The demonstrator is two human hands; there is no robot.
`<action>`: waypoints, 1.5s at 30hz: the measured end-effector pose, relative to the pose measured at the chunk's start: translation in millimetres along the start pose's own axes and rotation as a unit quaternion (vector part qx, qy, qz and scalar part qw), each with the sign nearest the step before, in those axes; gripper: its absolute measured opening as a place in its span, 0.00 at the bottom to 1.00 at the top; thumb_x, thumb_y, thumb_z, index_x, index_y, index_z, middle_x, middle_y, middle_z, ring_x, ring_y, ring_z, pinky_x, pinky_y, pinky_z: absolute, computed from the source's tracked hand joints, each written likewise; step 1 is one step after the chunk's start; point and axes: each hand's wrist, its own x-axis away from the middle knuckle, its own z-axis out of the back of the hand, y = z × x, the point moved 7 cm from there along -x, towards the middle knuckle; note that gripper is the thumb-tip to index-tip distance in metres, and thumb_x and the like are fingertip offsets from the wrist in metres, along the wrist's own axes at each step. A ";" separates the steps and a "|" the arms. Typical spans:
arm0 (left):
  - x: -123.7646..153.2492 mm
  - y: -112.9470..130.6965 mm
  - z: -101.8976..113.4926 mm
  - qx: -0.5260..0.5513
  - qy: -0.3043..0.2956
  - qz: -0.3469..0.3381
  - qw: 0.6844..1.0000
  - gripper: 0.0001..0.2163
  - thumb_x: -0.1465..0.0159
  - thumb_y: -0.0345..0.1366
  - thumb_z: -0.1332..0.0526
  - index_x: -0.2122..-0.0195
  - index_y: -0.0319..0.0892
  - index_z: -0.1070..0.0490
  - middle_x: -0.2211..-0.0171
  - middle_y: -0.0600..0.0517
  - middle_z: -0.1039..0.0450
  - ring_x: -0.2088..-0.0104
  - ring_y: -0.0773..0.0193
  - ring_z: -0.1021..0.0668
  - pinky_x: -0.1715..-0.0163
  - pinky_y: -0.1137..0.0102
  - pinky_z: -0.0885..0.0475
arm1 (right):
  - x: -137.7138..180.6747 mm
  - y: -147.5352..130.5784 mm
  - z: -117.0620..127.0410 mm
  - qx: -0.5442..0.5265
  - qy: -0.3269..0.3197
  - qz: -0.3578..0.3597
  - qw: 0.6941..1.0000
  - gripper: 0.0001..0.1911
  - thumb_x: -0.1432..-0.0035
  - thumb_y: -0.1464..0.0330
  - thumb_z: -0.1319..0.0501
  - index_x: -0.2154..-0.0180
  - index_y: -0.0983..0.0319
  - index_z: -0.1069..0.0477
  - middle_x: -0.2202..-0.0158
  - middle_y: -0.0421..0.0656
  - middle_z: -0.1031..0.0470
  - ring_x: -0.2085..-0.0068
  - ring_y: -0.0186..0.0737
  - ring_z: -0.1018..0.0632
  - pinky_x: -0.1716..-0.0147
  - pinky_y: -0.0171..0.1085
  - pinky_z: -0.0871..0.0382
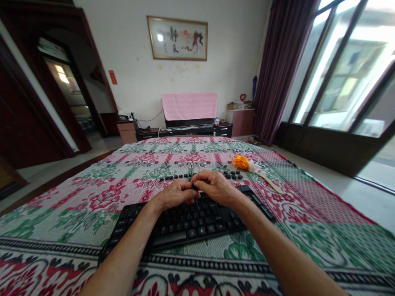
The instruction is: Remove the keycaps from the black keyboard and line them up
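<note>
Far beyond the right hand [216, 187], a framed painting [177, 38] hangs on a white wall [129, 49] above a pink-draped low cabinet [185, 130]. Right of that hand, purple curtains [277, 70] edge sunlit glass doors [345, 70]; far left, a dark wooden doorway [66, 90].

The framed picture [177, 38] on the far wall bears dark brush characters, too blurred to read. The small red sign [112, 77] beside the doorway and the key legends on the keyboard [185, 224] are likewise illegible
</note>
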 end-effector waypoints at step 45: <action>-16.7 10.4 -4.2 -0.242 0.088 -0.062 0.964 0.08 0.49 0.31 0.48 0.75 0.37 0.30 0.81 0.55 0.32 0.80 0.70 0.32 0.81 0.78 0.41 | 18.8 55.8 -8.2 0.119 -0.039 -0.081 0.989 0.09 0.58 0.77 0.46 0.72 0.63 0.31 0.77 0.37 0.32 0.74 0.30 0.32 0.74 0.29 0.42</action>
